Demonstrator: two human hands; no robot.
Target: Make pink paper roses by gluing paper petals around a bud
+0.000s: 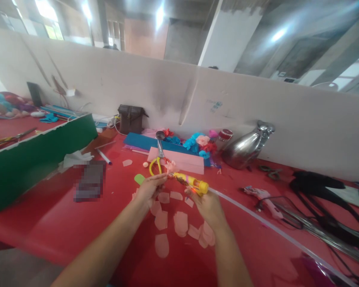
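Note:
In my right hand [208, 205] is a yellow glue gun [191, 182], its nozzle pointing left and a long clear glue stick [242, 207] trailing from its back end. My left hand [151, 187] is closed, pinching a small pink paper flower [170, 166] right at the gun's nozzle. Just behind it lie yellow-handled scissors [155, 166]. Loose pink paper petals [181, 223] are scattered on the red table under and in front of my hands. A green paper piece [139, 179] lies beside my left wrist.
Behind my hands are folded pink paper [182, 160], blue paper [140, 142] and blue and red paper flowers [194, 142]. A metal jug [245, 149] tilts near the wall. At left stands a green board [42, 159]; at right lie a pink glue gun [265, 199] and a black bag [314, 183].

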